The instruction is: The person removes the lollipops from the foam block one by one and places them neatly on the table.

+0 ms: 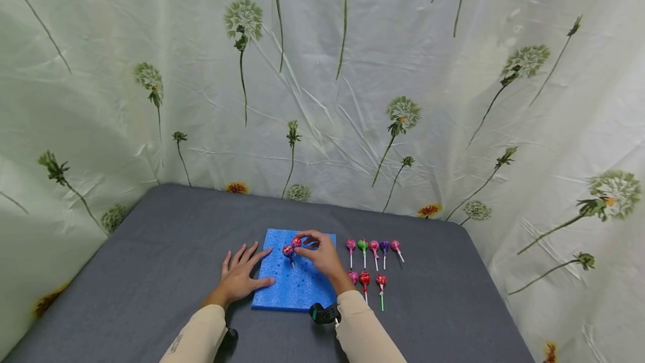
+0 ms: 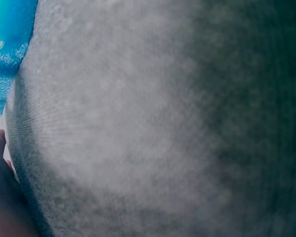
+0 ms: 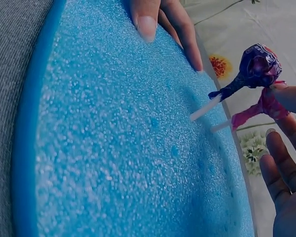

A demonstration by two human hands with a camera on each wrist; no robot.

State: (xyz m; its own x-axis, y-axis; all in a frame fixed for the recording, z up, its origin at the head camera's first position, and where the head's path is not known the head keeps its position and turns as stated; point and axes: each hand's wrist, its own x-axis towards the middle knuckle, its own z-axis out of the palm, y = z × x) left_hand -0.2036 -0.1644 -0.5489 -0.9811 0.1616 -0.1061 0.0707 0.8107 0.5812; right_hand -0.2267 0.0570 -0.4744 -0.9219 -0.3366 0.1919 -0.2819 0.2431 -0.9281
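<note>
A blue foam board (image 1: 282, 299) with small dark holes lies on the grey table. On its left edge rests my left hand (image 1: 239, 280), fingers spread and straight; in the right wrist view its fingertips (image 3: 147, 28) press the board. A purple-wrapped lollipop (image 3: 259, 66) stands tilted, its white stick set in the board. Just beside it, my right hand (image 1: 321, 255) pinches a pink-red lollipop (image 3: 247, 112) by its wrapped head between thumb and forefinger, stick end down at the board. The other right-hand fingers (image 3: 281, 170) stay loosely bent. The left wrist view shows mostly blurred grey cloth.
Right of the board lie several wrapped lollipops in two rows, among them a green one (image 1: 363, 245), a purple one (image 1: 384, 246) and a red one (image 1: 364, 279). The right forearm partly covers the lower row. A flowered curtain (image 1: 322, 99) hangs behind the table (image 1: 433, 296).
</note>
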